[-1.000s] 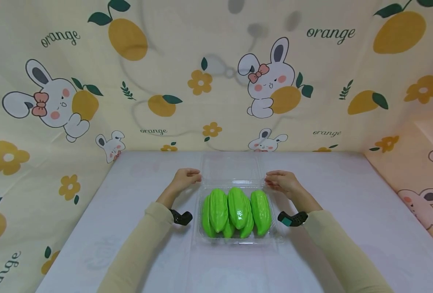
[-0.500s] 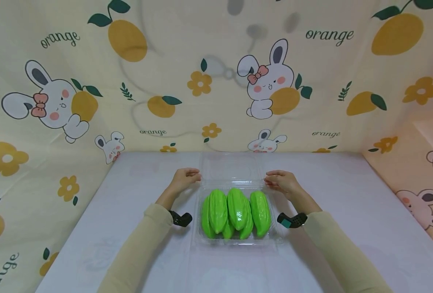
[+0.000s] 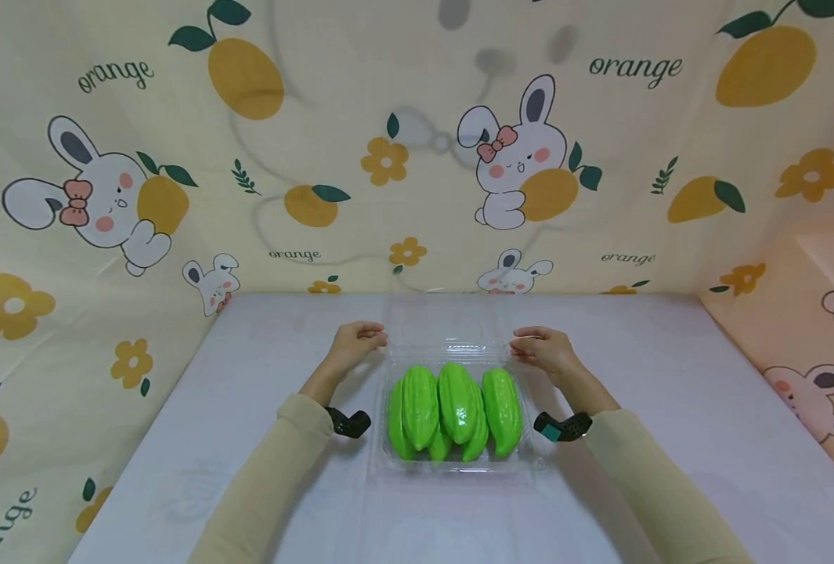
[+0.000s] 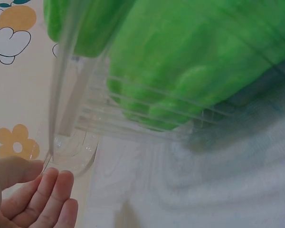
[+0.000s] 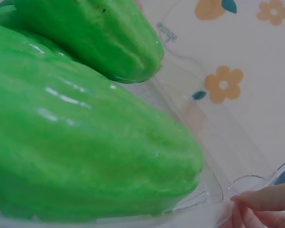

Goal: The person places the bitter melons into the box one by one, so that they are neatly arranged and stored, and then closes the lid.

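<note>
A clear plastic clamshell box (image 3: 459, 467) stands on the table, its lid (image 3: 445, 323) folded back towards the wall. Several glossy green ribbed vegetables (image 3: 503, 411), resembling bitter melons, lie piled in the base. At the lid's left side, near the hinge, my left hand (image 3: 353, 345) pinches the thin plastic edge between thumb and fingertips. My right hand (image 3: 549, 349) does the same on the opposite side. Close up in the right wrist view, thumb and finger (image 5: 263, 198) meet on the clear rim beside a green vegetable (image 5: 99, 142). The left wrist view has the vegetables (image 4: 180, 61) behind the ribbed plastic wall.
A white cloth covers the table (image 3: 247, 486). Behind it hangs a backdrop (image 3: 424, 78) printed with rabbits and oranges, which also runs along both sides. Each wrist wears a black camera band, such as the left one (image 3: 349, 421).
The lid's far edge stands slightly higher against the backdrop. Both hands keep almost the same place at its sides, and the vegetables have not moved.
</note>
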The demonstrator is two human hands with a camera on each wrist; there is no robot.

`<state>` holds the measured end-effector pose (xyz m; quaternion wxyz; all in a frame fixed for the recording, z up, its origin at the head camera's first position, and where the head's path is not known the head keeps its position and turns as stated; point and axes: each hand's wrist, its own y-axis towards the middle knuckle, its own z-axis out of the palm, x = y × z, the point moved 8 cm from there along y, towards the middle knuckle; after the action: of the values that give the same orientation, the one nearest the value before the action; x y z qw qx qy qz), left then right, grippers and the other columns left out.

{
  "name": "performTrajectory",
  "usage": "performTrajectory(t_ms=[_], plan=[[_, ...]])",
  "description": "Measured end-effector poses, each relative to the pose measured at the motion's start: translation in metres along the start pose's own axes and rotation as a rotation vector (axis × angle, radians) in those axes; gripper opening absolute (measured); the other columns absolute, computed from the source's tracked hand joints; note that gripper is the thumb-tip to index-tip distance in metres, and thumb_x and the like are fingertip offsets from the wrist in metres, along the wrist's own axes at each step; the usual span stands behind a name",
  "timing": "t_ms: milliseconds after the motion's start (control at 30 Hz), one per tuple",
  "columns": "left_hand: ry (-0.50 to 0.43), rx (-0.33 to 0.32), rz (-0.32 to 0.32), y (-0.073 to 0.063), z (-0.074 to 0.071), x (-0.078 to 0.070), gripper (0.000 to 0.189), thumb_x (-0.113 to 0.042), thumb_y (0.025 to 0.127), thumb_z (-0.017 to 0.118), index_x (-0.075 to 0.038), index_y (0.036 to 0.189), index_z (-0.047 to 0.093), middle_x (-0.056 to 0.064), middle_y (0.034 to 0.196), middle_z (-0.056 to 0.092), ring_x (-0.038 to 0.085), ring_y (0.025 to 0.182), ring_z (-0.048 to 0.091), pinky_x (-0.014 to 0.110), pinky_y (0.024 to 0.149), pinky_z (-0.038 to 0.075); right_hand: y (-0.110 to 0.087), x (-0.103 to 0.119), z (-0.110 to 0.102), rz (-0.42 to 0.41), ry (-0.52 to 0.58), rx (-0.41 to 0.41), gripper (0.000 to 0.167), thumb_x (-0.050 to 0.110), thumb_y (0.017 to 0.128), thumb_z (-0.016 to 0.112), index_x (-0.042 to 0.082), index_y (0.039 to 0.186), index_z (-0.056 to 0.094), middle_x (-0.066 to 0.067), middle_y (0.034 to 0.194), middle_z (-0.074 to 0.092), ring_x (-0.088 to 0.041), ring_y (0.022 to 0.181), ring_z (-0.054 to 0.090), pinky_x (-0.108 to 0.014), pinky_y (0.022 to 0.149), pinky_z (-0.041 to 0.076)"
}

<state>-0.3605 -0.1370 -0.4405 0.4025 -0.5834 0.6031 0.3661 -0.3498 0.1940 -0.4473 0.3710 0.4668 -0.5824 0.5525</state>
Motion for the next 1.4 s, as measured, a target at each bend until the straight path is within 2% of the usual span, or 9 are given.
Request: performTrajectory(t_ms=[233,400,600,767,900,1033,1167,1267,1400], plan=[[-0.006,-0.011,-0.004,-0.001,-0.001,-0.004,0.033,-0.008,0.090,0.065,0.009,0.117,0.063,0.025,0.109,0.069,0.013,0.085,0.066,0.014,0.068,0.048,-0.003,0.002,0.000,-0.009,-0.006,0.000,0.047,0.003,0.095,0.055,-0.014,0.136,0.039,0.011,0.072,0.064,0.001,0.067,0.063,-0.014,0.067,0.055],[-0.008,-0.020,-0.017,-0.002,-0.002,-0.006,0.031,-0.007,0.089,0.066,0.006,0.117,0.064,0.023,0.111,0.068,0.014,0.088,0.065,0.012,0.068,0.046,-0.006,0.006,0.000,-0.030,-0.006,-0.001,0.045,0.003,0.095,0.055,-0.015,0.134,0.040,0.013,0.070,0.062,0.002,0.067,0.063,-0.014,0.067,0.055],[-0.015,-0.021,-0.040,-0.003,-0.003,-0.006,0.033,-0.009,0.089,0.066,0.006,0.119,0.062,0.022,0.113,0.068,0.009,0.085,0.064,0.024,0.079,0.054,-0.007,0.010,0.000,-0.060,0.006,0.001,0.038,0.000,0.094,0.056,-0.016,0.126,0.044,0.012,0.069,0.063,0.002,0.066,0.063,-0.014,0.067,0.055],[-0.047,-0.020,-0.056,-0.003,-0.002,-0.005,0.035,-0.011,0.090,0.066,0.006,0.120,0.060,0.020,0.112,0.069,0.002,0.080,0.061,0.032,0.085,0.055,-0.007,0.012,-0.001,-0.079,-0.024,-0.014,0.032,-0.001,0.093,0.056,-0.014,0.121,0.047,0.011,0.070,0.062,0.001,0.065,0.064,-0.015,0.067,0.056],[-0.052,-0.022,-0.047,-0.004,-0.003,-0.006,0.034,-0.010,0.090,0.066,0.006,0.119,0.061,0.018,0.110,0.069,0.000,0.077,0.060,0.027,0.079,0.053,-0.005,0.012,-0.003,-0.095,-0.051,-0.022,0.033,-0.002,0.093,0.056,-0.016,0.122,0.046,0.011,0.070,0.061,0.001,0.065,0.064,-0.015,0.067,0.056],[-0.055,-0.028,-0.017,-0.006,-0.003,-0.009,0.031,-0.007,0.090,0.066,0.007,0.117,0.061,0.021,0.109,0.069,0.000,0.077,0.060,0.020,0.073,0.050,-0.005,0.013,-0.004,-0.129,-0.133,-0.034,0.035,0.000,0.093,0.057,-0.017,0.122,0.047,0.013,0.071,0.061,0.002,0.066,0.063,-0.019,0.072,0.058],[-0.059,-0.035,0.002,-0.007,-0.004,-0.010,0.029,-0.006,0.089,0.067,0.007,0.115,0.061,0.021,0.107,0.069,-0.002,0.075,0.060,0.013,0.068,0.047,-0.008,0.021,-0.006,-0.205,-0.202,-0.047,0.035,0.001,0.093,0.057,-0.017,0.122,0.049,0.012,0.074,0.061,0.002,0.066,0.063,-0.023,0.074,0.059],[-0.056,-0.040,0.001,-0.008,-0.005,-0.011,0.028,-0.006,0.089,0.067,0.005,0.114,0.062,0.018,0.104,0.069,-0.004,0.073,0.058,0.011,0.066,0.046,-0.010,0.027,-0.008,-0.253,-0.222,-0.066,0.035,0.000,0.092,0.057,-0.018,0.122,0.051,0.009,0.075,0.063,0.002,0.065,0.063,-0.021,0.070,0.058],[-0.047,-0.044,0.016,-0.011,-0.005,-0.013,0.026,-0.005,0.088,0.067,0.004,0.112,0.063,0.018,0.103,0.069,-0.004,0.072,0.058,0.012,0.066,0.046,-0.010,0.031,-0.010,-0.268,-0.248,-0.096,0.035,0.001,0.092,0.058,-0.016,0.122,0.053,0.010,0.076,0.062,0.003,0.065,0.061,-0.018,0.068,0.057]])
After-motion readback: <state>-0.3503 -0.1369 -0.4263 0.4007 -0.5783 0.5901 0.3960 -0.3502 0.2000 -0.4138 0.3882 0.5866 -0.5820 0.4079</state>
